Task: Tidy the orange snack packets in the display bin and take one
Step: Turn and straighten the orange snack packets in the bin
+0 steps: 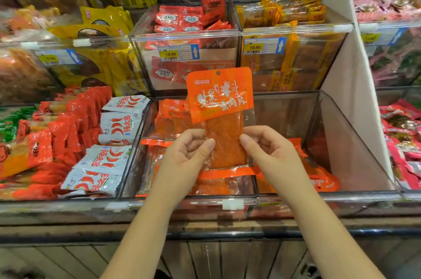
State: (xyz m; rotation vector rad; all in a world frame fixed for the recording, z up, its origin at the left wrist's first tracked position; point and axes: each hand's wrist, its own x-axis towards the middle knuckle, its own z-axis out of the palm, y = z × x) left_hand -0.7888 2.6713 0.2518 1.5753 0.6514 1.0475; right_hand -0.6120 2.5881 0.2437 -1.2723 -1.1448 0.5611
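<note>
Above the display bin's front edge, head view: orange packet (219,105) is held upright, label to the camera, hang-hole on top, lifted off the pile.
Left hand (189,155): curled, thumb and fingers pinch the packet's lower left edge.
Right hand (271,153): curled, pinches the lower right edge, thumb on the front.
Display bin (205,199): clear walls, lower tier, front rim under both wrists.
Remaining packets (173,117): some propped at the back left corner, others flat along the front edge, a few toward the right side. Not lined up.
Stage, my guess: one packet taken, tidying looks unfinished.
Risk 1: slick film gripped only at the bottom, so the top could flop or the packet could slide back into the bin.
Risk 2: straightening the rest needs a free hand, and a one-hand pinch is weaker.
Risk 3: reaching to the back corner could tip the propped ones.
</note>
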